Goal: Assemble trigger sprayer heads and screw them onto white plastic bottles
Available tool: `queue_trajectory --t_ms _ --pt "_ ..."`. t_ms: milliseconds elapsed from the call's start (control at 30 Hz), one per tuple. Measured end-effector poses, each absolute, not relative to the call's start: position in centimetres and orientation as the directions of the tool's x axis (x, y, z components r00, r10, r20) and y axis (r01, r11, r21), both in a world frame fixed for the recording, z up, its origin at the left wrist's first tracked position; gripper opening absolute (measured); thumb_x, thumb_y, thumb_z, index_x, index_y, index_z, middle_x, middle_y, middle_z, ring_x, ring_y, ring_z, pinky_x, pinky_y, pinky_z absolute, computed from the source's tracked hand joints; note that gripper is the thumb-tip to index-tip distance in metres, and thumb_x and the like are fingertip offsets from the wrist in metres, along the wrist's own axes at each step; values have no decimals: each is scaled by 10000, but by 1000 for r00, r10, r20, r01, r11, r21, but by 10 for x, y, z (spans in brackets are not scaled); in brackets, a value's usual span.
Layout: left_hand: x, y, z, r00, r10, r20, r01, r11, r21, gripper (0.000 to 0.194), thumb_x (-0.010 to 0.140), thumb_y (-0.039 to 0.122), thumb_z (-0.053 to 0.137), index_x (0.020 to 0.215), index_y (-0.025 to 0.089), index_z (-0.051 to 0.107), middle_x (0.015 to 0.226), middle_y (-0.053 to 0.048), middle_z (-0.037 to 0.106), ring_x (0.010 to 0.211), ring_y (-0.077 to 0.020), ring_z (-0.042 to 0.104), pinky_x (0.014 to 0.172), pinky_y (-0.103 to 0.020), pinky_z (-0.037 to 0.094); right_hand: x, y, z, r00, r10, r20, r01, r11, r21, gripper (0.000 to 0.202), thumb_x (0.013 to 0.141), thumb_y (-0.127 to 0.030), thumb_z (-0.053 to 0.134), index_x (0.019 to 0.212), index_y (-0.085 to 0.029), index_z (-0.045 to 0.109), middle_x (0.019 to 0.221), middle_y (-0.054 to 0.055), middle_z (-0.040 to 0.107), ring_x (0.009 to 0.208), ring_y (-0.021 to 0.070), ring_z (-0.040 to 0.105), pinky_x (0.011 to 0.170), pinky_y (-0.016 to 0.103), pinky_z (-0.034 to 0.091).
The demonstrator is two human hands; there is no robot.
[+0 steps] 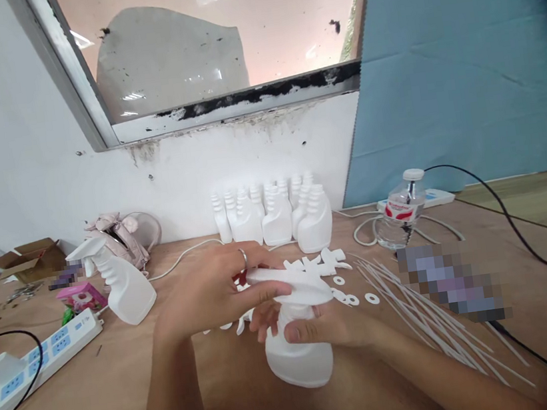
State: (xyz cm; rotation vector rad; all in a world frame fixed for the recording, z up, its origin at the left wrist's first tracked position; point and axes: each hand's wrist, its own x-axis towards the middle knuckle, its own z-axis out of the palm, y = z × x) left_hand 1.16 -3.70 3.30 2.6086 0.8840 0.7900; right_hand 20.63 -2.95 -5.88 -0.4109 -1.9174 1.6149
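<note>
A white spray bottle [302, 362] is held up in front of me at the centre, tilted a little, with a white spray head [304, 288] at its top. My left hand [218, 286], wearing a ring, grips the spray head from the left with its thumb along the side. My right hand [320, 326] is wrapped round the bottle's neck and upper body. Just behind are loose white nozzle parts [312, 265] and white rings [372, 299], partly hidden by the hands.
Several white bottles [276, 218] stand by the wall. An assembled spray bottle [128, 288], a power strip [46, 356] and a pink bag [119, 239] are on the left. Thin white tubes [429, 319], a water bottle [402, 211] and a black cable lie to the right.
</note>
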Motion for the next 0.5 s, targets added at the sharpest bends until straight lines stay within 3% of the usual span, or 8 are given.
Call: queue_trajectory --t_ms 100,200,333,400,500 --pt "-7 -45 35 511 689 514 597 -715 364 201 839 394 623 895 219 705 773 -4 695 625 -106 565 561 -196 410 207 -31 -63 -742 629 230 -85 251 -964 706 714 -554 716 1291 -193 528 1232 117 596 1072 240 586 913 388 478" --pt "-35 -58 40 92 735 672 784 -469 407 233 797 420 643 863 207 710 814 -11 705 646 -130 576 567 -213 421 211 -30 -63 -671 699 247 -32 306 -951 827 744 -467 732 1444 -276 335 1450 117 416 1241 256 484 1014 434 415" --pt "-70 -69 44 -432 593 679 822 -50 567 314 739 474 650 906 218 723 629 25 636 495 -114 493 469 -212 357 218 -28 -54 -629 717 301 -12 378 -926 698 846 -379 653 1444 -328 295 1461 97 409 1275 227 469 1059 464 381" --pt "-83 -66 44 -549 501 669 797 73 599 338 717 477 656 937 234 736 509 39 562 465 -123 472 447 -209 327 222 -27 -48 -619 718 319 1 407 -913 630 876 -353 616 1428 -324 312 1442 91 429 1270 222 477 1060 471 388" --pt "-97 -54 43 -629 475 616 752 169 638 374 699 460 656 973 220 743 452 34 533 483 -148 502 479 -226 366 227 -27 -42 -583 736 345 27 442 -896 562 896 -340 584 1401 -312 338 1413 94 455 1250 226 493 1049 483 406"
